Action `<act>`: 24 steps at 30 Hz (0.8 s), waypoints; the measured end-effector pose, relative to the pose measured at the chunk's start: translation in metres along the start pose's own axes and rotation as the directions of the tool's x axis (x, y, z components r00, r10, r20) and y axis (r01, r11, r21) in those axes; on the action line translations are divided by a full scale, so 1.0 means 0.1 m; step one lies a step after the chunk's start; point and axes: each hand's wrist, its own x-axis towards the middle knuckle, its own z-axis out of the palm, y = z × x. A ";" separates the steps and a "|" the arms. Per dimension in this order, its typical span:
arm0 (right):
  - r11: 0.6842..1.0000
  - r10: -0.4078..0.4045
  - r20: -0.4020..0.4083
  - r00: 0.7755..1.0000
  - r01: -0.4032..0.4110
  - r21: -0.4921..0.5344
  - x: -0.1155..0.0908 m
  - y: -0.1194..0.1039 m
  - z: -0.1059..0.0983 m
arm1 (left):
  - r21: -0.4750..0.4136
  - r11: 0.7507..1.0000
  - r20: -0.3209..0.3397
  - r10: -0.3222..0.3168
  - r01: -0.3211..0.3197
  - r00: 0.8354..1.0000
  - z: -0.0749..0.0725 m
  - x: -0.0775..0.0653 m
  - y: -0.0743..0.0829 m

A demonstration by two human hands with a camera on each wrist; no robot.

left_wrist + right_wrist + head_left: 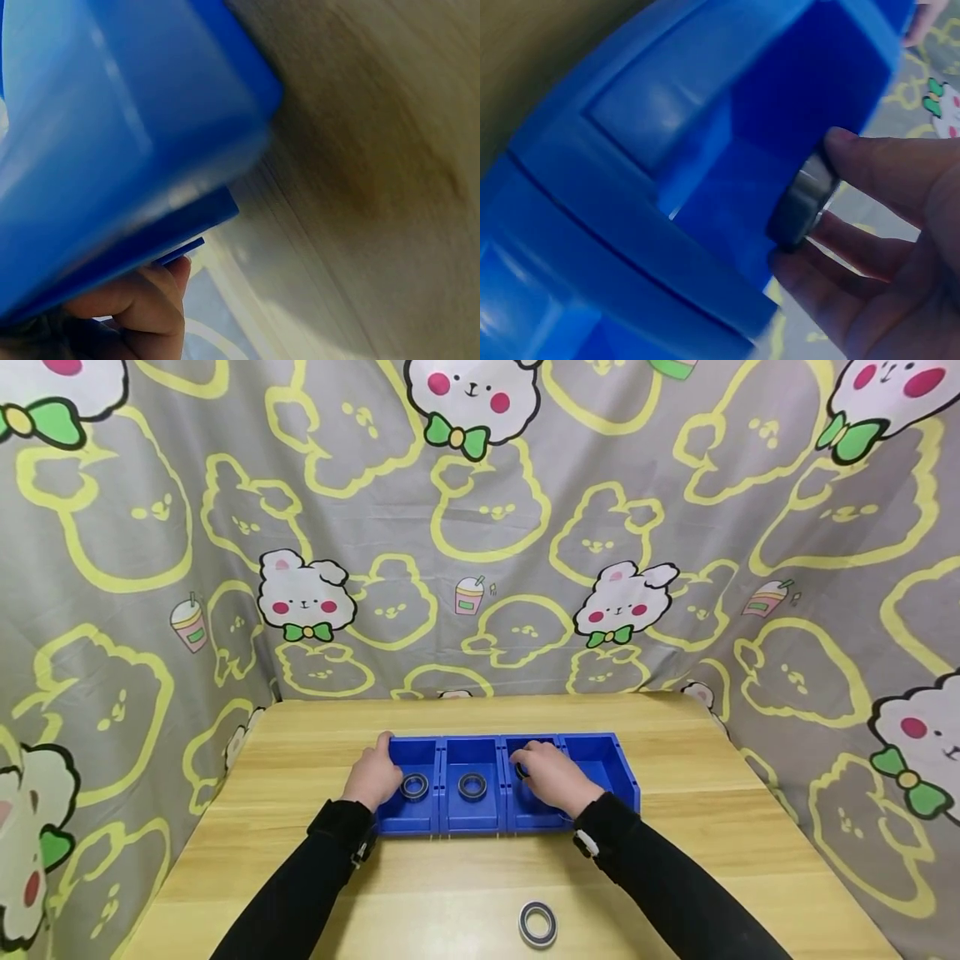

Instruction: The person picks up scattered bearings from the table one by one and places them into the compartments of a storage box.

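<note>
A row of joined blue bins (471,821) stands on the table. My left hand (372,776) grips the outer wall of the leftmost bin, its fingers (154,300) curled at the edge in the left wrist view. Over the third bin from the left, my right hand (557,778) pinches a ball bearing (806,196) between thumb and fingers, tilted on edge. One bearing (414,799) lies in the leftmost bin, and another bearing (472,798) lies flat in the second. The right forearm and hand partly cover the rightmost bin.
Another bearing (526,926) lies on the wooden table (442,902) near its front edge, left of the right forearm. A patterned grey curtain (480,535) hangs behind the table and along both sides.
</note>
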 end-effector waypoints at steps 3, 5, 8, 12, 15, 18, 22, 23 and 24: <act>1.000 0.024 0.036 0.999 -0.023 -0.008 0.06 0.03 0.07 | -0.004 1.000 -0.007 0.003 -0.003 1.000 0.00 0.02 0.00; 0.999 0.030 0.054 0.998 -0.030 -0.015 0.09 0.05 0.12 | -0.002 1.000 -0.007 0.001 -0.001 1.000 0.00 0.02 0.01; 0.999 0.028 0.076 0.997 -0.024 -0.048 0.10 0.06 0.19 | 0.006 1.000 -0.006 0.000 0.000 1.000 -0.01 0.01 0.01; 0.996 0.019 0.074 0.997 -0.013 -0.084 0.11 0.07 0.25 | 0.009 1.000 -0.003 -0.006 0.006 1.000 -0.02 0.01 0.02; 0.997 0.018 0.054 0.998 -0.014 -0.072 0.12 0.06 0.27 | 0.003 1.000 -0.006 -0.005 0.005 1.000 -0.02 0.01 0.03; 0.998 0.020 0.049 0.999 -0.018 -0.056 0.13 0.06 0.30 | 0.004 1.000 -0.004 -0.004 0.004 1.000 -0.02 0.01 0.02; 0.998 0.029 0.055 0.998 -0.026 -0.058 0.14 0.06 0.35 | 0.006 1.000 -0.001 -0.010 0.010 1.000 -0.01 0.00 0.02; 0.998 0.033 0.055 0.998 -0.029 -0.062 0.14 0.06 0.37 | 0.003 1.000 -0.005 -0.009 0.009 1.000 -0.01 0.00 0.02; 0.997 0.038 0.058 0.998 -0.034 -0.067 0.14 0.06 0.38 | 0.001 1.000 -0.009 -0.008 0.008 1.000 -0.01 -0.01 0.02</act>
